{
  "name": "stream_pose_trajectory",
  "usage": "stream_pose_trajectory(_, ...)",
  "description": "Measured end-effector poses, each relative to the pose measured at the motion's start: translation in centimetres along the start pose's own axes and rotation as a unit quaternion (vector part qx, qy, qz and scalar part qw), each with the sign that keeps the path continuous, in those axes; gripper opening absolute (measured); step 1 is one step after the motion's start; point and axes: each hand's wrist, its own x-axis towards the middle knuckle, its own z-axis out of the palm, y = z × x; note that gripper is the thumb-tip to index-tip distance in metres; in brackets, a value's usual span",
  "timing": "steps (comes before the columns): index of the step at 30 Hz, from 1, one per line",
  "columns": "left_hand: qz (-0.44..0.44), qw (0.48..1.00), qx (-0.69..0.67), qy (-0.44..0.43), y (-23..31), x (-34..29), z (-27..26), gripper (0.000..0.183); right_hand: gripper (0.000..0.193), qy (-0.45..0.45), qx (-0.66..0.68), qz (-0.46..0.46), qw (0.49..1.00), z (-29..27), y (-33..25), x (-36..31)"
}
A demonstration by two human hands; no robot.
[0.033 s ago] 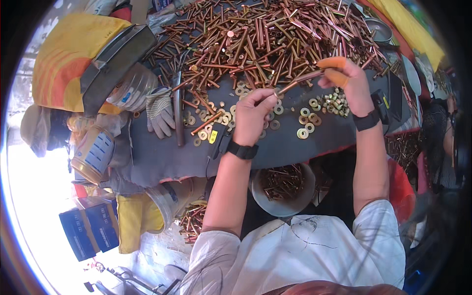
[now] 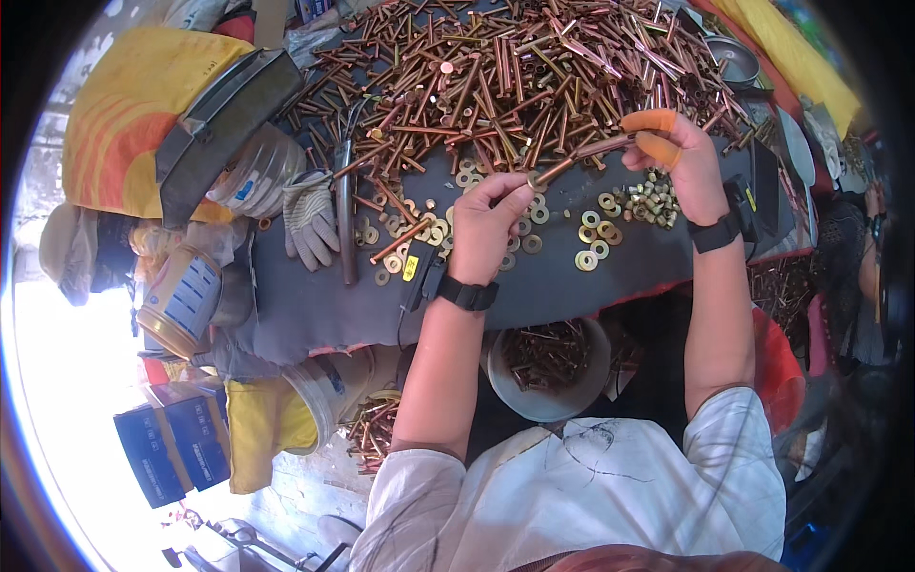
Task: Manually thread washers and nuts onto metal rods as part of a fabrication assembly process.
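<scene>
A long copper-coloured bolt with a sleeve [image 2: 596, 149] slants between my two hands above the table. My left hand [image 2: 484, 221] is closed, thumb and forefinger pinching the bolt's lower left end, where a small washer [image 2: 533, 179] shows. My right hand [image 2: 696, 181], with orange covers on two fingers, grips the upper right end between thumb and finger. Below the bolt lie loose brass-coloured washers [image 2: 585, 258] and a small heap of nuts [image 2: 650, 202]. Behind both hands rises a large pile of similar bolts [image 2: 515, 76].
On the dark table [image 2: 315, 305], a metal bar [image 2: 345, 214] and a striped glove [image 2: 311, 221] lie at the left. A bucket of bolts [image 2: 548, 410] stands below the front edge. A yellow cloth [image 2: 119, 124] and a metal trough [image 2: 224, 124] occupy the far left.
My right hand has shifted very slightly to the right with its end of the bolt. My left hand keeps nearly the same place and pinch.
</scene>
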Motion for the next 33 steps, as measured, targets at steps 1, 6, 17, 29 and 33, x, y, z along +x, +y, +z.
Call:
stream_pose_trajectory(1, 0.001, 1.000, -0.001, -0.003, 0.0, 0.2, 0.0, 0.014, 0.021, -0.001, 0.008, 0.000, 1.000, -0.4, -0.1, 0.1)
stream_pose_trajectory(6, 0.009, 0.997, 0.075, -0.001, -0.4, 0.4, 0.0, 0.013, 0.019, -0.011, 0.008, 0.037, 0.999, -0.2, 0.5, -0.3)
stream_pose_trajectory(17, 0.003, 0.999, 0.050, -0.010, -0.4, 0.5, 1.2, 0.012, 0.015, -0.028, 0.006, 0.055, 0.998, -1.5, 0.6, -0.5)
stream_pose_trajectory(29, 0.047, 0.997, 0.059, -0.025, -0.7, 0.6, 2.1, 0.017, 0.016, -0.002, 0.024, 0.084, 0.996, -2.3, 1.4, -0.7)
stream_pose_trajectory(33, 0.050, 0.997, 0.054, -0.031, -0.8, 0.7, 2.3, 0.014, 0.016, 0.003, 0.027, 0.080, 0.996, -2.6, 1.4, -0.9)
